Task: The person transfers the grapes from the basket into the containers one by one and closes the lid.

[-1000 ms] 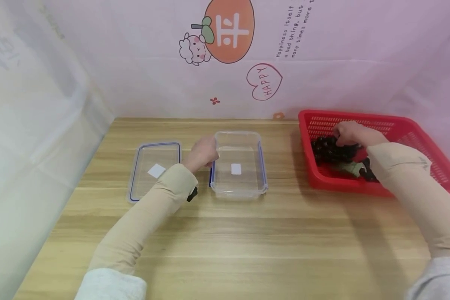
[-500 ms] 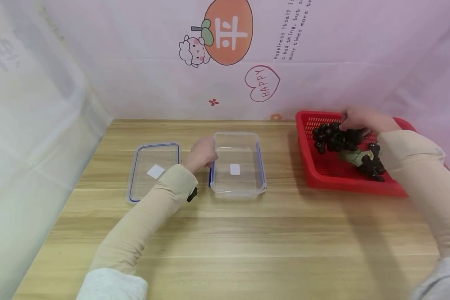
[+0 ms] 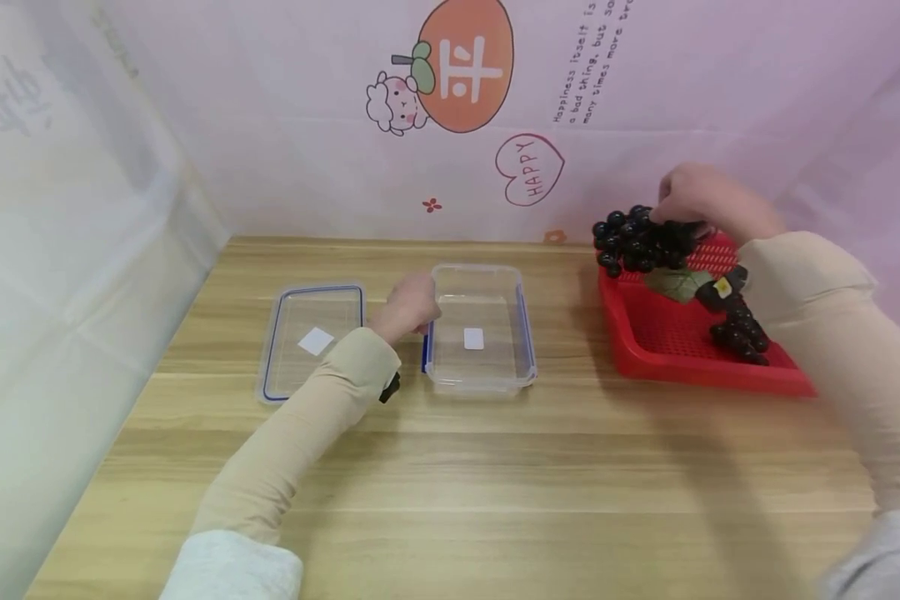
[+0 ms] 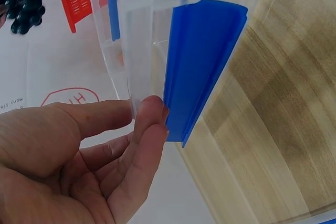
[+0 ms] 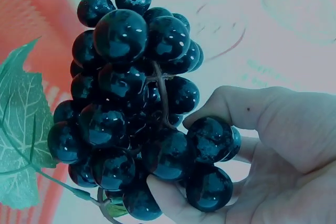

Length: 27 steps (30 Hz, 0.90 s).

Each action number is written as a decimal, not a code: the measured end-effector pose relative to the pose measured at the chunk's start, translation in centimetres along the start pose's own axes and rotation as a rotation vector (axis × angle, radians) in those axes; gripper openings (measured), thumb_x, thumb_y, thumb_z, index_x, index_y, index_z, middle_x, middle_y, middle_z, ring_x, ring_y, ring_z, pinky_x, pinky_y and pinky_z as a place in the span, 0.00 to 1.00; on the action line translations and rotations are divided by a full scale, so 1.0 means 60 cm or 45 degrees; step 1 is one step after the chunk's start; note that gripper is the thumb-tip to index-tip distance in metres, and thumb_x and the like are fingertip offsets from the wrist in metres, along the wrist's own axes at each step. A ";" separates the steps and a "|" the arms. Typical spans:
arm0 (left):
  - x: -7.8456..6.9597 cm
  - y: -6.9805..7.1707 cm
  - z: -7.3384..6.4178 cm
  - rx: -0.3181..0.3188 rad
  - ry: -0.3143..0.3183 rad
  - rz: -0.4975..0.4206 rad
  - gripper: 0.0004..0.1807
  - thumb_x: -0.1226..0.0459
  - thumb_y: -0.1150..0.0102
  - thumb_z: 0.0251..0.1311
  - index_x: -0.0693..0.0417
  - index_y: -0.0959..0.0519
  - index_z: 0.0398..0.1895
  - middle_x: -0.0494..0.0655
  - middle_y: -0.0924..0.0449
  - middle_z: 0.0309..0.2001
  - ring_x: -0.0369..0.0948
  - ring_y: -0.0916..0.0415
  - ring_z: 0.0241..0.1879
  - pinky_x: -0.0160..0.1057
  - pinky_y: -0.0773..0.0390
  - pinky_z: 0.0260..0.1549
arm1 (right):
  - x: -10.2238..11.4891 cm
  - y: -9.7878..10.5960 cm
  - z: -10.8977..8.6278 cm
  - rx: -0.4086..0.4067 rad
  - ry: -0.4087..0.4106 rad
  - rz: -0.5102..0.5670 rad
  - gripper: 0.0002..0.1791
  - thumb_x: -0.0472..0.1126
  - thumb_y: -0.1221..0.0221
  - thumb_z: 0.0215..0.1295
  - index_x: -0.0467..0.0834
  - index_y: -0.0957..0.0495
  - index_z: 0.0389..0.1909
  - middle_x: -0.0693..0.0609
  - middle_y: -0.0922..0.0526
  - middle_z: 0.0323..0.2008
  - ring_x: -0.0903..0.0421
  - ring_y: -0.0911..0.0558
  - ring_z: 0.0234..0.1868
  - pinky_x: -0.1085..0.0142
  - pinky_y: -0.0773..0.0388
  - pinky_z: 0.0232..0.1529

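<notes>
In the head view my right hand (image 3: 708, 200) holds a bunch of dark grapes (image 3: 630, 242) up over the back left of the red basket (image 3: 705, 379). The right wrist view shows its thumb and fingers gripping several grapes (image 5: 168, 153) at the bunch's side, with a green leaf (image 5: 23, 135) hanging from the stem. My left hand (image 3: 407, 307) is at the left side of a clear lidless food container (image 3: 472, 383). Up close, the left thumb and fingers (image 4: 149, 150) pinch its rim beside a blue side clip (image 4: 197, 66).
A clear lid (image 3: 277, 333) with a blue seal lies left of the container, partly behind the left forearm. More dark grapes (image 3: 738, 337) lie in the basket. A printed white cloth (image 3: 307, 150) hangs behind the wooden table (image 3: 450, 500).
My right hand has lifted the bunch of grapes up from inside the basket to above its back left rim. The left hand keeps its place at the container.
</notes>
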<state>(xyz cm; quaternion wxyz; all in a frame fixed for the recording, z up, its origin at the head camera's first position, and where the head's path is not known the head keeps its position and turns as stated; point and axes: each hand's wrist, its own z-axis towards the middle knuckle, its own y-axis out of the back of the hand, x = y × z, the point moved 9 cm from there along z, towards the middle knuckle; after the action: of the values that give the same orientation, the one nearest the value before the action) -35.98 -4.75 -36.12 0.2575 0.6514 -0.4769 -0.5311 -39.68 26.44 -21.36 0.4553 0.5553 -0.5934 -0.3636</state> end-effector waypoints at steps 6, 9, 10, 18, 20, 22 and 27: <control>0.002 0.000 -0.002 0.001 0.002 -0.021 0.03 0.74 0.47 0.58 0.63 0.25 0.28 0.47 0.24 0.16 0.37 0.28 0.13 0.26 0.30 0.11 | 0.106 0.001 0.002 -0.033 0.072 -0.012 0.16 0.40 0.46 0.61 0.29 0.30 0.42 0.34 0.25 0.35 0.50 0.23 0.23 0.60 0.19 0.23; 0.001 0.000 -0.003 0.001 -0.003 -0.017 0.03 0.74 0.47 0.58 0.63 0.25 0.28 0.50 0.21 0.19 0.38 0.27 0.14 0.26 0.29 0.11 | 0.167 -0.010 0.004 -0.064 0.135 -0.032 0.15 0.39 0.45 0.60 0.31 0.29 0.41 0.35 0.25 0.37 0.50 0.22 0.24 0.62 0.19 0.23; 0.001 0.000 -0.004 0.000 -0.006 -0.014 0.03 0.73 0.47 0.58 0.63 0.25 0.28 0.51 0.20 0.21 0.38 0.26 0.15 0.26 0.29 0.11 | 0.187 -0.016 0.004 -0.072 0.160 -0.047 0.15 0.39 0.45 0.60 0.31 0.28 0.41 0.35 0.25 0.38 0.50 0.23 0.25 0.62 0.20 0.23; 0.001 0.001 -0.004 -0.040 -0.011 -0.025 0.03 0.72 0.44 0.57 0.63 0.25 0.27 0.54 0.17 0.23 0.43 0.17 0.21 0.26 0.27 0.11 | 0.293 -0.080 0.028 -0.063 0.238 -0.034 0.11 0.39 0.45 0.60 0.35 0.25 0.38 0.42 0.23 0.37 0.56 0.24 0.18 0.70 0.24 0.15; 0.002 0.001 -0.002 -0.046 -0.018 -0.019 0.03 0.71 0.45 0.58 0.63 0.25 0.28 0.51 0.19 0.21 0.43 0.18 0.20 0.26 0.27 0.11 | 0.306 -0.096 0.036 -0.061 0.240 -0.034 0.11 0.39 0.45 0.60 0.35 0.24 0.37 0.43 0.23 0.35 0.58 0.25 0.15 0.71 0.26 0.12; 0.003 0.001 0.000 -0.058 -0.025 -0.027 0.02 0.71 0.45 0.57 0.63 0.25 0.28 0.49 0.21 0.18 0.41 0.20 0.17 0.26 0.28 0.11 | 0.315 -0.112 0.043 -0.059 0.240 -0.055 0.11 0.40 0.44 0.61 0.36 0.24 0.36 0.45 0.23 0.34 0.59 0.27 0.13 0.72 0.27 0.11; 0.004 0.005 -0.001 -0.074 -0.036 -0.038 0.04 0.71 0.45 0.57 0.62 0.24 0.26 0.46 0.25 0.14 0.37 0.27 0.12 0.26 0.29 0.10 | 0.318 -0.146 0.059 -0.054 0.226 -0.061 0.09 0.41 0.41 0.60 0.37 0.25 0.29 0.49 0.25 0.26 0.59 0.29 0.10 0.70 0.26 0.11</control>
<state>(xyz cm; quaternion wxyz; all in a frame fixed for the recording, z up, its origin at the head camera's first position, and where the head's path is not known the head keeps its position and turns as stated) -36.01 -5.10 -35.98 0.2616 0.6429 -0.4550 -0.5578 -39.52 6.22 -28.11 0.5090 0.5895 -0.5295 -0.3362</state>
